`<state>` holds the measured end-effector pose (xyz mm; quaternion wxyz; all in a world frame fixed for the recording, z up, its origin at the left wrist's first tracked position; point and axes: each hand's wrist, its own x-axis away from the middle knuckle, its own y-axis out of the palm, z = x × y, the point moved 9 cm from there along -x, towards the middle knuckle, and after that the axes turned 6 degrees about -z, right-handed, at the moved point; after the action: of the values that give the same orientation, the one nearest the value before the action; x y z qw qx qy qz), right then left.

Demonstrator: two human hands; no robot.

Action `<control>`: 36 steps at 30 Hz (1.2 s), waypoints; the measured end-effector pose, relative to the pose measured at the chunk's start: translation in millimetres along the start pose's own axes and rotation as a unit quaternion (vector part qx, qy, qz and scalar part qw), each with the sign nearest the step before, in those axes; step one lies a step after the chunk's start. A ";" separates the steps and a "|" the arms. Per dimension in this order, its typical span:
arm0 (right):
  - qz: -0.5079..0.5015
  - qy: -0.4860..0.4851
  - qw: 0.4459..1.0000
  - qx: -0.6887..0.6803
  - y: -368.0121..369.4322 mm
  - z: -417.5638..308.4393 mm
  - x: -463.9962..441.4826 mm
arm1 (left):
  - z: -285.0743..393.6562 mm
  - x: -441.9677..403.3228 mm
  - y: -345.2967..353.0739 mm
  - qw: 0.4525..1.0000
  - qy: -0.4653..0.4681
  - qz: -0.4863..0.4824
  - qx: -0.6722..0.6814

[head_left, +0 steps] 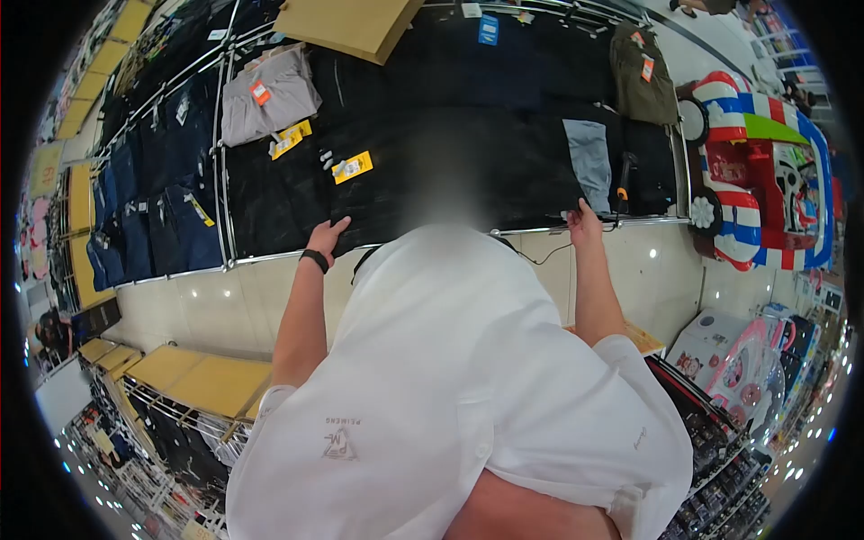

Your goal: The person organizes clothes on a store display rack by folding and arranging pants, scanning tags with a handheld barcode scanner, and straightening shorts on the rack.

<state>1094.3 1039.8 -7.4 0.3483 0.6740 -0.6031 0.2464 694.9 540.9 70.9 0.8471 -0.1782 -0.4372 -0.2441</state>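
Note:
Black folded trousers (387, 193) with a yellow tag (352, 167) lie across the front of the display table; a blur hides their middle. My left hand (328, 239), a black band at its wrist, grips their near edge at the left. At the right end of the same edge, my right hand (584, 222) has its fingers closed on the dark cloth. Just beyond my right hand is a grey-blue folded cloth (589, 162). A handheld scanner (625, 180) with a black and orange body lies to the right of it.
Grey trousers (270, 94), olive trousers (643, 76) and a cardboard piece (349, 25) lie farther back. Blue jeans (153, 225) fill the left section. A metal rail (270, 258) edges the table. A striped toy car (760, 175) stands right; a thin cable (544, 259) hangs in front.

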 end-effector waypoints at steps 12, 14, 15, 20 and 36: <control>-0.065 -0.111 0.992 0.014 78.7 -77.3 62.5 | 113.4 38.5 -24.6 0.962 0.118 -0.099 0.224; -0.078 -0.128 0.988 0.021 99.5 -96.7 67.7 | 140.6 42.0 -33.3 0.964 0.112 -0.066 0.233; -0.089 -0.146 0.985 0.029 111.9 -108.7 68.6 | 152.9 40.7 -40.7 0.964 0.104 -0.034 0.242; -0.137 -0.199 0.970 0.016 173.7 -165.0 76.7 | 233.2 21.9 -82.9 0.958 0.176 -0.031 0.224; -0.062 -0.123 0.990 0.019 94.8 -61.3 85.4 | 96.5 0.1 -101.1 0.991 0.122 0.050 0.029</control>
<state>1019.3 1029.2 112.1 0.2734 0.7418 -0.5933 0.1514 574.3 508.0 133.3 0.9100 -0.1439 -0.3285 -0.2083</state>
